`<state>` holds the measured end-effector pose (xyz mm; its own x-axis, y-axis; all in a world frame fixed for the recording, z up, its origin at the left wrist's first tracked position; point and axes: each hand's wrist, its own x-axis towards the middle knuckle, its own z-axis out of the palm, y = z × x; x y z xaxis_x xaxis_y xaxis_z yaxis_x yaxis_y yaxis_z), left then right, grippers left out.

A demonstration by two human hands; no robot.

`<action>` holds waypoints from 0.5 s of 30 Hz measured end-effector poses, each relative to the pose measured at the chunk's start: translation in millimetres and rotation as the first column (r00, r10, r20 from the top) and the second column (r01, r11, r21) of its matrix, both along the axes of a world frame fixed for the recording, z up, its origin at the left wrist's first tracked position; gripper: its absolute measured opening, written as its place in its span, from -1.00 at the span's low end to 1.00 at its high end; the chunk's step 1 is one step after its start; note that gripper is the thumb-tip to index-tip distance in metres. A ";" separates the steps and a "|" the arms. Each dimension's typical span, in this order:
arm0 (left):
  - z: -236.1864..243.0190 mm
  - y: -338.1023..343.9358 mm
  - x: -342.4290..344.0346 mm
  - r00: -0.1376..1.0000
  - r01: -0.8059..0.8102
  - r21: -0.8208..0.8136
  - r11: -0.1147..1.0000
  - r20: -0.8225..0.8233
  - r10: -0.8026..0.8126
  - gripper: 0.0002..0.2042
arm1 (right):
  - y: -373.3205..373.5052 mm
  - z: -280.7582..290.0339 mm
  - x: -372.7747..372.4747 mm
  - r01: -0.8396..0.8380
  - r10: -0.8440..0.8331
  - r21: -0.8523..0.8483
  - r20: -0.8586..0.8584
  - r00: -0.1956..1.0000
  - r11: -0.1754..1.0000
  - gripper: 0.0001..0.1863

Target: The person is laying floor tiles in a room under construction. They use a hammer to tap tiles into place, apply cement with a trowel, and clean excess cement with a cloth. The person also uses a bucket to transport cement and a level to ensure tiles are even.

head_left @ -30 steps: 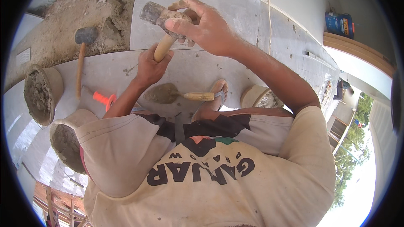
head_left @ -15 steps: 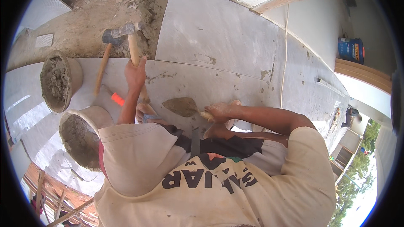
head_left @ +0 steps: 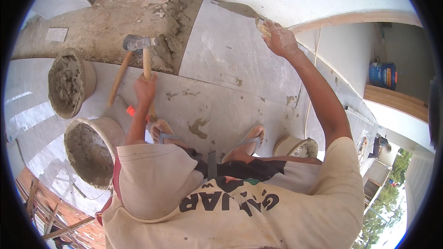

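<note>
My left hand (head_left: pixel 145 91) is wrapped round the wooden handle of a hammer (head_left: pixel 147 62), whose head is over the edge of the bare mortar bed. A second wooden-handled tool (head_left: pixel 119 80) lies beside it, its head mostly hidden behind the hammer's. At the far side, my right hand (head_left: pixel 280 40) grips the wooden handle of a trowel (head_left: pixel 239 9). Its mortar-smeared blade lies along the far edge of a large grey tile (head_left: pixel 221 41), by the white wall. A tool with an orange-red handle (head_left: pixel 131 110) is partly hidden by my left forearm.
Two mortar buckets (head_left: pixel 90 83) (head_left: pixel 113 131) stand at left; another bucket (head_left: pixel 284 146) is beside my right foot. Wet mortar (head_left: pixel 198 129) smears the tiles between my sandalled feet. A cord (head_left: pixel 314 74) crosses the floor. A blue pail (head_left: pixel 382 74) and another person (head_left: pixel 379 145) are at right.
My right hand has carried the trowel from near my feet to the tile's far edge by the wall. My left hand still holds the hammer, which has shifted slightly. A mortar smear now shows between my feet.
</note>
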<state>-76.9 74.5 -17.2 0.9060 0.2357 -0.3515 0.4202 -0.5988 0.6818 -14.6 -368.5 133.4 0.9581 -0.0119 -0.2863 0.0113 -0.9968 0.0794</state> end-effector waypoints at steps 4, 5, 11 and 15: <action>-6.9 -0.6 -0.2 1.000 0.002 -0.061 0.998 -0.022 -0.003 -0.66 | -0.8 -17.5 47.1 -0.048 0.047 -0.128 -0.015 0.999 0.991 -0.43; -8.8 -0.5 0.4 1.000 0.004 -0.067 0.998 -0.015 -0.005 -0.66 | -2.9 -25.7 54.0 -0.062 0.063 -0.143 0.000 0.998 0.988 -0.43; -17.4 5.5 2.7 1.000 -0.002 -0.094 0.996 -0.024 -0.001 -0.67 | 11.6 -39.0 72.7 -0.117 0.114 -0.194 -0.025 0.993 0.974 -0.48; -14.3 4.1 4.8 0.999 0.029 -0.069 0.997 -0.028 -0.031 -0.66 | 7.4 -35.9 95.7 -0.233 0.222 -0.195 -0.075 0.972 0.953 -0.51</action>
